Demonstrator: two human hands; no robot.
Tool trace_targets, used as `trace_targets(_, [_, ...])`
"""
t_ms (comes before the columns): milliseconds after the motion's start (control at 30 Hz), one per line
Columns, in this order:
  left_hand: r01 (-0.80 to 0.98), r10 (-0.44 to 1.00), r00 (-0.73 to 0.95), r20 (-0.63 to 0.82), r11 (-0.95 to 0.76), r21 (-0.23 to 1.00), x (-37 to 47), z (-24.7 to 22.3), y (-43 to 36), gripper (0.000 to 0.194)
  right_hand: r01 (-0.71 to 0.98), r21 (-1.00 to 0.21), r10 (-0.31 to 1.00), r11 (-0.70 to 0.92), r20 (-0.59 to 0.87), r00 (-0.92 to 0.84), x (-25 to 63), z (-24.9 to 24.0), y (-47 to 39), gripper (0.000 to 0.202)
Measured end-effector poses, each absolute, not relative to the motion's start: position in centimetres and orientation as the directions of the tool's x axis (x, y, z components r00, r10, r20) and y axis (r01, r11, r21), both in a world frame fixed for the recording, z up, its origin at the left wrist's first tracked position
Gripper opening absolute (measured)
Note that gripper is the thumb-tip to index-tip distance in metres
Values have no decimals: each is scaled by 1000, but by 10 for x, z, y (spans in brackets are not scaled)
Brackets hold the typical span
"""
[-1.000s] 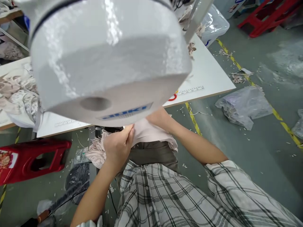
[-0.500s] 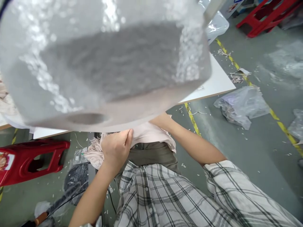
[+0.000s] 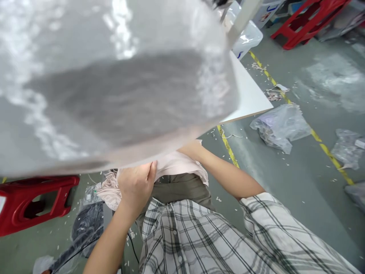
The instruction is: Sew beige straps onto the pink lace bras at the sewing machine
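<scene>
A piece of pale pink fabric (image 3: 176,164) hangs over my lap below the machine. My left hand (image 3: 137,182) is closed on its left part, thumb pressed against the bent fingers. On the fabric's right side lies my right hand (image 3: 190,149); its fingers are hidden behind the machine, so their grip does not show. A large, glossy grey machine body (image 3: 128,95), blurred and very close, covers the upper left of the view and hides the work area beyond my hands. More pink fabric with loose strips (image 3: 110,190) hangs left of my left hand.
A white tabletop (image 3: 251,91) juts out at right. Red plastic stools stand at left (image 3: 54,186) and at the upper right (image 3: 296,28). A clear plastic bag (image 3: 282,127) and scraps lie on the floor near yellow-black tape (image 3: 322,146). Clear bins (image 3: 248,38) stand behind the table.
The view has shifted, so the machine fills more of the left side and sits lower in view. My hands keep nearly the same place on the fabric.
</scene>
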State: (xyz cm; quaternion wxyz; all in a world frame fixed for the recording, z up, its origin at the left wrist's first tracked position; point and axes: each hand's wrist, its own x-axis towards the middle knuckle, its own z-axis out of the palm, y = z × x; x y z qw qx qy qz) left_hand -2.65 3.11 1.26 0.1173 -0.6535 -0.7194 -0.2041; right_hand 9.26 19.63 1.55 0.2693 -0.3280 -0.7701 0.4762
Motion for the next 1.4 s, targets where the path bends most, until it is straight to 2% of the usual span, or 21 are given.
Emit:
trace_targets(133, [987, 908, -114, 404, 58, 148, -27, 15, 31, 24, 247, -924, 748, 292, 60, -661, 94, 16, 198, 10])
trace_targets(467, [983, 889, -126, 439, 52, 177, -29, 14, 24, 24, 231, -920, 762, 317, 102, -640, 94, 8, 192, 14])
trace_targets(633, [961, 866, -189, 464, 66, 268, -32, 11, 20, 23, 246, -929, 767, 276, 58, -640, 93, 9, 189, 11])
trace_targets(867, [913, 856, -313, 412, 151, 380, -32, 13, 17, 26, 200, -931, 747, 305, 104, -657, 98, 1, 186, 12])
trace_targets(1000, [874, 837, -366, 407, 159, 459, -34, 13, 15, 27, 229, -931, 766, 284, 77, -638, 104, -3, 182, 11])
trace_targets(1067, [850, 827, -394, 400, 162, 502, -35, 13, 14, 27, 251, -931, 773, 265, 50, -632, 106, -5, 181, 13])
trace_targets(1167, [821, 820, -427, 382, 174, 544, -36, 14, 13, 28, 197, -954, 752, 227, 43, -658, 107, -6, 179, 18])
trace_targets(1267, [801, 815, -446, 370, 180, 570, -36, 15, 12, 28, 136, -974, 733, 180, 41, -679, 108, -6, 177, 24])
trace_targets(1400, [783, 795, -471, 382, 178, 596, -37, 14, 11, 26, 136, -980, 743, 145, 17, -669, 110, -8, 175, 26])
